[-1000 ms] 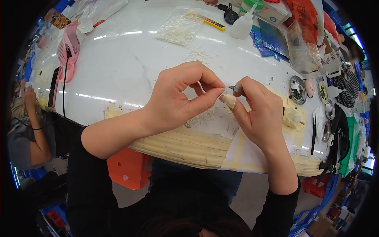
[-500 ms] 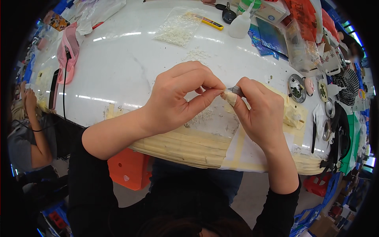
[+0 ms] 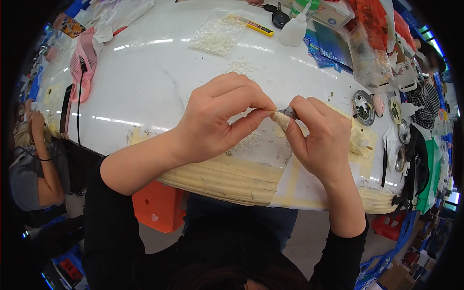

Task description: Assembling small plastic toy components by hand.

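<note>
Over the white table, my two hands meet at the fingertips. My left hand is closed in a pinch of thumb and forefinger; whatever lies between them is too small to make out. Between thumb and forefinger, my right hand grips a short grey metal blade, its edge close to the left fingertips. Pale tape wraps the right thumb. White shavings lie on the table under the hands, and more crumbs lie beyond them.
A clear bag of white bits, a yellow cutter, a car key and a white squeeze bottle stand farther back. Round metal dishes are at right. Layered tape covers the near edge. Another person's arm shows at left.
My right hand has shifted slightly right and the blade has tilted a little. The left hand keeps its pinch almost in place.
</note>
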A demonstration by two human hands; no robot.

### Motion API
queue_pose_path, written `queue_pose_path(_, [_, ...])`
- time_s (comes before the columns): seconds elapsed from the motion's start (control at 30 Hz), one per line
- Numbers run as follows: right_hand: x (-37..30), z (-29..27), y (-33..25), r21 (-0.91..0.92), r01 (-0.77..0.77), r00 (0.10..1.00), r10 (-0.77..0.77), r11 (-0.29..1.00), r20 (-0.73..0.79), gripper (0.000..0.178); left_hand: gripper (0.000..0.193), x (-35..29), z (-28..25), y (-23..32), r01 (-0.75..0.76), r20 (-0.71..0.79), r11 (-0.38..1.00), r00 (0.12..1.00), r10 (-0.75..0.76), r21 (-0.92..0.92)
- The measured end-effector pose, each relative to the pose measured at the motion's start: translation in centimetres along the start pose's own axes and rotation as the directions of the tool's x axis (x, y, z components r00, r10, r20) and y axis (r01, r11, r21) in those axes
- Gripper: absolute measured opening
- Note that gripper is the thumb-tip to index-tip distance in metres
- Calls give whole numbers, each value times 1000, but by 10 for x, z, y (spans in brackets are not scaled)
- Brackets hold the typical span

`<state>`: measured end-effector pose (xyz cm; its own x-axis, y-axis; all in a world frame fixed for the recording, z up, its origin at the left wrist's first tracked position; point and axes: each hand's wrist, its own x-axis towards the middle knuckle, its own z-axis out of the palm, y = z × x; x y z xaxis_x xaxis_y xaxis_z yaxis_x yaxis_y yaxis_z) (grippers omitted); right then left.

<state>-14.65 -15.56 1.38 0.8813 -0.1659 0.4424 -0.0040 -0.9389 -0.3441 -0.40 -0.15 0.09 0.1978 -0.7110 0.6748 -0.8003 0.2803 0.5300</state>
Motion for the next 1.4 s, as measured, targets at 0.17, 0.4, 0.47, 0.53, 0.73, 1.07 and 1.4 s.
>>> queue_pose_path(0.17, [0, 0, -1, -37, 22, 1000, -22, 999, -2, 13, 19, 0, -1, -1, -17, 7, 1000, 1000, 17, 21])
queue_pose_path(0.4, [-1, -1, -1, -94, 50, 999, -51, 994, -9, 14, 17, 1, -2, -1, -27, 12, 1000, 1000, 27, 15])
queue_pose_path(0.47, [-1, -1, 0, -115, 68, 997, -70, 991, -14, 16, 16, 1, -2, 0, -19, 12, 1000, 1000, 19, 8])
queue_pose_path(0.53, [0, -2, 1, -147, 93, 995, -98, 985, -25, 19, 13, 1, -3, 1, 17, 21, 999, 1000, -16, -38])
queue_pose_path(0.73, [1, 2, 4, -118, 62, 996, -68, 991, -51, 24, 7, -5, -2, -2, 430, 186, 793, 903, -388, -432])
queue_pose_path(1.07, [1, 2, 2, -102, 11, 1000, -10, 995, 5, 27, 12, 0, -7, 3, 687, 428, 387, 703, -568, -616])
queue_pose_path(1.4, [0, 1, 1, 25, -65, 992, 62, 998, 111, 22, 7, -3, -5, 0, 615, 347, 581, 785, -513, -533])
